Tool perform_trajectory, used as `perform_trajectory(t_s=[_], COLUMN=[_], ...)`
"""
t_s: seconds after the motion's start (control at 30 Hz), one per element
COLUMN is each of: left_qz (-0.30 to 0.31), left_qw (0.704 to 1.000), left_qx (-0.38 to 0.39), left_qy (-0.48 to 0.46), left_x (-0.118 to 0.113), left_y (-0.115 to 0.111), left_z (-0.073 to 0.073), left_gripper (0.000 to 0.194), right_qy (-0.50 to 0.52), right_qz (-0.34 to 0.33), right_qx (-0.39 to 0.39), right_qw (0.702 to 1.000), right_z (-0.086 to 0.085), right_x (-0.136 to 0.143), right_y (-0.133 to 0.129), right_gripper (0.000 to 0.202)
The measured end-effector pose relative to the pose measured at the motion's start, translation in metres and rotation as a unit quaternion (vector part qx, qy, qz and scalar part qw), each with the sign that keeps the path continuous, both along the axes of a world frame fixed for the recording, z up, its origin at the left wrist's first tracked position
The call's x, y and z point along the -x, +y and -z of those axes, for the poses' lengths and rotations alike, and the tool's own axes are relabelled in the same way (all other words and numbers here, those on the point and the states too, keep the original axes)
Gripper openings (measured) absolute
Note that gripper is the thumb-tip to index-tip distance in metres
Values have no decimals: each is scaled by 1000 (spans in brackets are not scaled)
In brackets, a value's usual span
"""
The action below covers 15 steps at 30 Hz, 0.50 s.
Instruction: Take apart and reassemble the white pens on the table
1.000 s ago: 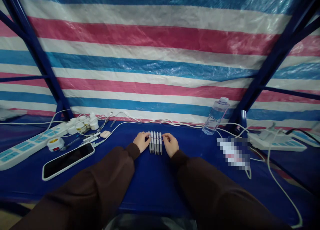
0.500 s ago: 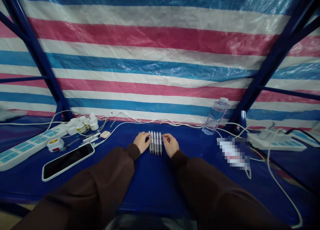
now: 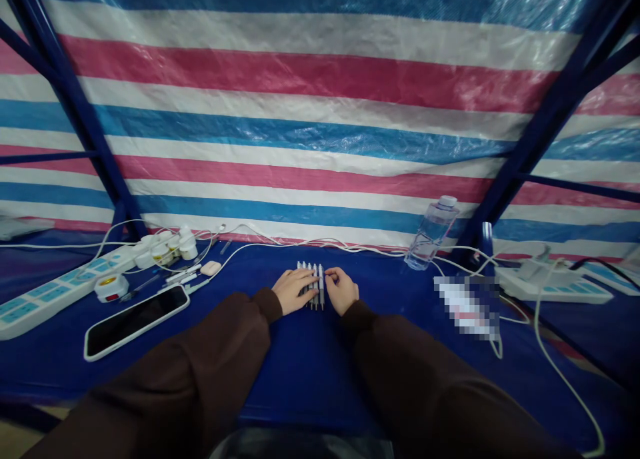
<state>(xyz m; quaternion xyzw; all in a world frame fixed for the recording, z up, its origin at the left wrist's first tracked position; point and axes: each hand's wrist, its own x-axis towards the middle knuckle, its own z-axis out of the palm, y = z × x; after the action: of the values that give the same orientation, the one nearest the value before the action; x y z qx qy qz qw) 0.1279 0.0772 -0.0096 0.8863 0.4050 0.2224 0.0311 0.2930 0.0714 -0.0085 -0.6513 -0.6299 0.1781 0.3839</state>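
Several white pens with grey tips lie side by side in a row of pens (image 3: 321, 287) on the blue table, tips toward me. Over the left part of the row rests my left hand (image 3: 295, 291), its fingers stretched out across the pens and hiding their middles. At the row's right edge is my right hand (image 3: 343, 291), fingers curled, with thumb and forefinger close together beside the outermost pen. Whether anything sits in that pinch is too small to make out.
To the left lie a phone (image 3: 137, 322), a long power strip (image 3: 55, 292) with plugs, and a small pinkish case (image 3: 211, 268). A clear bottle (image 3: 431, 236) stands at the back right, near another power strip (image 3: 555, 282). Cables (image 3: 320, 244) run along the striped sheet.
My left hand has moved right from the row's left edge and spread its fingers over the pens. My right hand has stayed nearly where it was.
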Motion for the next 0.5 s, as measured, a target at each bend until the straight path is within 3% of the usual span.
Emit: perform_trajectory(t_s=[0.2, 0.5], left_qz=[-3, -4], left_qw=[1000, 999], left_qx=[5, -32], left_qy=[27, 8], left_x=[0, 0], left_y=[0, 3], left_z=[0, -1], left_gripper=[37, 27], right_qy=[-99, -265], right_qz=[-8, -26], right_qx=[24, 37], right_qw=[995, 963], right_z=[1, -3], right_x=[2, 5], right_y=[0, -8], right_gripper=[21, 24])
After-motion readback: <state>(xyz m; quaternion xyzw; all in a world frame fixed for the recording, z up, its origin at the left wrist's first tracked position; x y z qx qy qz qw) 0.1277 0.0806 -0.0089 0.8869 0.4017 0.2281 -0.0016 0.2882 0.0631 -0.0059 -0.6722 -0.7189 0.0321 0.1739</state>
